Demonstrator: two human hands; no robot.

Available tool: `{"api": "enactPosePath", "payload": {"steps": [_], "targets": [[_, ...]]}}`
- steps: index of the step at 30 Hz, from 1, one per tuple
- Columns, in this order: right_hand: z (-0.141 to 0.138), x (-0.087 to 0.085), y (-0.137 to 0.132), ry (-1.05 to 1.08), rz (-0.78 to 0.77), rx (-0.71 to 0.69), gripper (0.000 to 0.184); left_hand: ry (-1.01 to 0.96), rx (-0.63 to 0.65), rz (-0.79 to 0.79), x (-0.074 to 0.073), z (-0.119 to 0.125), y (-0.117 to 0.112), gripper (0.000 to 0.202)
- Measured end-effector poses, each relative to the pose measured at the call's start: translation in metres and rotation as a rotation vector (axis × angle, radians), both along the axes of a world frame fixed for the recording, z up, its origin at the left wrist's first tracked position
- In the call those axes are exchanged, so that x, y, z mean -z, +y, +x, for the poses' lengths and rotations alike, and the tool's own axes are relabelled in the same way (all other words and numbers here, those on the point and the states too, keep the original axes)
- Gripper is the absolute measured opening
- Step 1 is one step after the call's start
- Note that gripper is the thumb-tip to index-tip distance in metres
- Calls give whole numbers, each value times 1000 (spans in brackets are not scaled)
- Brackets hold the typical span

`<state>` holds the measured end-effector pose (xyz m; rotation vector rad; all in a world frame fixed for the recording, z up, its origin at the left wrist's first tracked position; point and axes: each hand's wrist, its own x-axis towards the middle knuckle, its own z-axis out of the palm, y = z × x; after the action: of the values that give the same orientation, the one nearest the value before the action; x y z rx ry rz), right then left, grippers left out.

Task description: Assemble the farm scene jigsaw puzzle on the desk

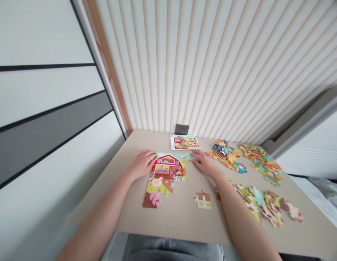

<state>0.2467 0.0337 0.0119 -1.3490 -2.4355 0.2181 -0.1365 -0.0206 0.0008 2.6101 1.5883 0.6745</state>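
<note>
A partly joined farm jigsaw puzzle [166, 170] lies flat on the table, showing a red barn, a hen and a pig. My left hand [143, 164] rests by its upper left corner, fingers stretched out against the edge. At the right end of the pale blue top row, the index finger and thumb of my right hand [205, 162] bracket a light blue puzzle piece [188, 156], partly hidden by the fingers. A picture card [185, 142] of the same farm scene lies just beyond the puzzle. Below my right hand sits a separate brown, white and green puzzle piece [203, 200].
Loose farm pieces [262, 203] spread right of my right forearm, which covers some. Farther back are a heap of orange and blue pieces [225, 154] and a colourful group of pieces [262, 163]. A ribbed wall [168, 72] with a dark socket [181, 129] backs the table [179, 221].
</note>
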Motion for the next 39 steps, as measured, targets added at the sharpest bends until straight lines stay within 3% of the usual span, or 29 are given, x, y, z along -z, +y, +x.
{"api": "enactPosePath", "payload": {"steps": [4, 8, 11, 23, 39], "targets": [[0, 3, 3, -9, -5, -26, 34, 28, -6, 46, -10, 26, 3, 38], [1, 4, 6, -22, 6, -47, 31, 102, 179, 44, -15, 65, 8, 44], [0, 4, 7, -27, 18, -50, 30, 148, 268, -6, -13, 80, 9, 45], [6, -11, -2, -40, 22, -32, 27, 98, 307, -113, -10, 73, 11, 46], [4, -22, -10, -26, 13, -52, 23, -11, 263, -65, 0, 76, 11, 43]]}}
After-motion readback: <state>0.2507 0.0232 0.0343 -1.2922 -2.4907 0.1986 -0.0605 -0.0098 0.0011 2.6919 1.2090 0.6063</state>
